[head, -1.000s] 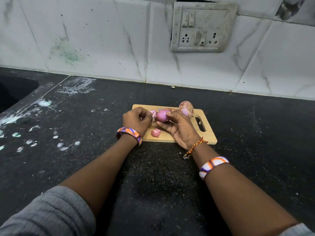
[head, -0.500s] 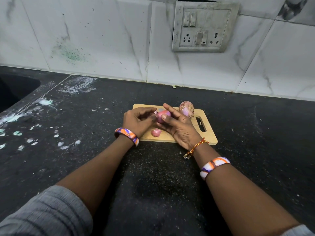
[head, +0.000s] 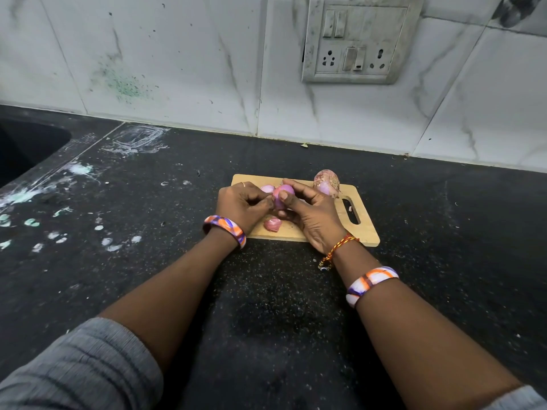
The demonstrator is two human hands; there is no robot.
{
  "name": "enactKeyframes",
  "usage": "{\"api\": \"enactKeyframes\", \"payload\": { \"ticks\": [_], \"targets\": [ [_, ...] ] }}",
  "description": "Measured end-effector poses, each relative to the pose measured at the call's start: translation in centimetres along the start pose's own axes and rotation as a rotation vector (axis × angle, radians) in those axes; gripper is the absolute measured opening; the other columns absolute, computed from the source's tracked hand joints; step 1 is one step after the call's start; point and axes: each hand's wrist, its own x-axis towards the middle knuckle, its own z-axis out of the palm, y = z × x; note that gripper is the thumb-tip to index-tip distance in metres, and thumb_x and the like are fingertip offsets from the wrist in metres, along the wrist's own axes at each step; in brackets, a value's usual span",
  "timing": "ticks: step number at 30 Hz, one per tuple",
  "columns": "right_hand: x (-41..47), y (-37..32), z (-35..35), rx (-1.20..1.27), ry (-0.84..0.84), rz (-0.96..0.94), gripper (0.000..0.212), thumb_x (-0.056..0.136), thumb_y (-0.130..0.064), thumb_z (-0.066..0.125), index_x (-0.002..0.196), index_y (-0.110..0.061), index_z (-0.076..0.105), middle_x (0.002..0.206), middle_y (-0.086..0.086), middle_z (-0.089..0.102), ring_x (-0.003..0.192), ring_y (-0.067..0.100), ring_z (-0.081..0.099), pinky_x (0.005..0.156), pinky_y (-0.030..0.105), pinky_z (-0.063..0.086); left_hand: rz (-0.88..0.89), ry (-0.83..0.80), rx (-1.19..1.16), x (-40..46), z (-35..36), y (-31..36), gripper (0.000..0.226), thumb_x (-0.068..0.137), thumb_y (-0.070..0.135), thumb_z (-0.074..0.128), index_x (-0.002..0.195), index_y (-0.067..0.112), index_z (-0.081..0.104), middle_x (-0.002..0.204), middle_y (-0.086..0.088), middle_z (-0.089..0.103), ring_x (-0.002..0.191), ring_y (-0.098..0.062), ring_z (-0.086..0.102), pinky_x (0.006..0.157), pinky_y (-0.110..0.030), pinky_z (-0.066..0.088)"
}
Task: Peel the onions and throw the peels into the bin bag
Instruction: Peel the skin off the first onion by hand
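Note:
Over a small wooden cutting board (head: 367,232), my right hand (head: 310,214) grips a pink, partly peeled onion (head: 281,196) between thumb and fingers. My left hand (head: 242,202) is curled against the onion's left side, its fingertips pinching at the skin. A second onion (head: 327,182) with dry brownish skin stands at the board's far edge, right of my hands. A pink piece of peel (head: 272,224) lies on the board below my hands. Another pale pink piece (head: 267,188) shows behind my left hand. No bin bag is in view.
The board lies on a black speckled counter (head: 266,291) with white smears to the left. A dark sink (head: 26,146) sits at the far left. A tiled wall with a socket panel (head: 358,39) rises behind.
My hands have turned the onion a little; my right thumb now lies across its front, and my left fingers have closed in on its left side.

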Motion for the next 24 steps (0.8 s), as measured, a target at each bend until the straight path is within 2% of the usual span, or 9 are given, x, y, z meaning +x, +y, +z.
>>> {"api": "enactKeyframes", "payload": {
  "ticks": [2,5,9,14,16,18,22,24],
  "targets": [
    [0.09,0.14,0.06,-0.024,0.004,-0.002,0.044,0.082,0.003,0.059,0.125,0.006,0.05,0.098,0.005,0.063,0.074,0.015,0.064,0.062,0.02,0.055,0.013,0.005,0.016,-0.07,0.06,0.01,0.007,0.074,0.002,0.068,0.076,-0.003,0.073,0.069,-0.018,0.068,0.06,-0.019,0.056,0.055,-0.011,0.041],
    [0.11,0.18,-0.01,-0.04,-0.003,0.0,0.045,0.082,0.004,0.058,0.126,0.005,0.05,0.097,0.003,0.063,0.079,0.017,0.062,0.063,0.019,0.055,0.0,0.02,0.012,-0.13,0.09,0.05,0.006,0.073,0.001,0.068,0.073,-0.003,0.072,0.067,-0.019,0.068,0.055,-0.013,0.051,0.053,-0.004,0.037],
    [0.1,0.2,-0.17,-0.069,-0.005,-0.016,0.043,0.081,0.005,0.06,0.123,0.003,0.053,0.1,0.002,0.062,0.091,0.019,0.062,0.066,0.021,0.057,-0.047,0.026,-0.012,-0.17,0.01,0.25,0.005,0.072,0.0,0.068,0.071,-0.003,0.071,0.064,-0.01,0.065,0.054,-0.001,0.049,0.054,-0.001,0.04],
    [-0.01,0.2,-0.16,-0.081,-0.005,-0.014,0.039,0.081,0.005,0.06,0.12,0.003,0.056,0.095,0.001,0.063,0.083,0.013,0.063,0.07,0.026,0.056,-0.121,0.023,-0.023,0.07,0.18,0.16,0.006,0.074,0.003,0.067,0.071,0.0,0.072,0.066,-0.003,0.063,0.056,-0.007,0.054,0.054,-0.006,0.043],
    [0.04,0.29,-0.2,-0.046,0.004,-0.011,0.038,0.081,0.006,0.06,0.119,0.005,0.055,0.095,0.003,0.063,0.081,0.016,0.063,0.067,0.025,0.056,-0.138,0.032,-0.066,0.12,0.29,0.1,0.005,0.075,0.004,0.066,0.075,0.003,0.071,0.068,-0.003,0.064,0.056,-0.004,0.053,0.054,-0.011,0.045],
    [0.14,0.42,-0.21,-0.033,0.018,-0.018,0.038,0.08,0.008,0.059,0.117,0.007,0.054,0.095,0.005,0.062,0.081,0.018,0.062,0.066,0.025,0.057,-0.16,0.035,-0.114,0.19,0.29,0.05,0.01,0.075,0.006,0.068,0.085,0.007,0.072,0.071,0.0,0.064,0.06,-0.001,0.053,0.055,-0.008,0.045],
    [0.2,0.53,-0.25,-0.054,0.014,-0.044,0.039,0.076,0.015,0.06,0.114,0.004,0.054,0.093,0.006,0.064,0.089,0.02,0.061,0.077,0.032,0.055,-0.168,-0.012,-0.141,0.25,0.22,0.04,0.018,0.076,0.007,0.069,0.093,0.004,0.072,0.079,0.0,0.066,0.056,0.007,0.056,0.056,0.0,0.042],
    [0.12,0.52,-0.3,-0.079,-0.004,-0.052,0.043,0.075,0.017,0.059,0.116,0.007,0.053,0.093,0.005,0.064,0.088,0.016,0.061,0.078,0.03,0.054,-0.167,-0.008,-0.126,0.17,0.14,0.21,0.017,0.075,0.005,0.069,0.091,0.0,0.071,0.077,0.001,0.064,0.053,0.008,0.055,0.053,0.001,0.04]
  ]
}}
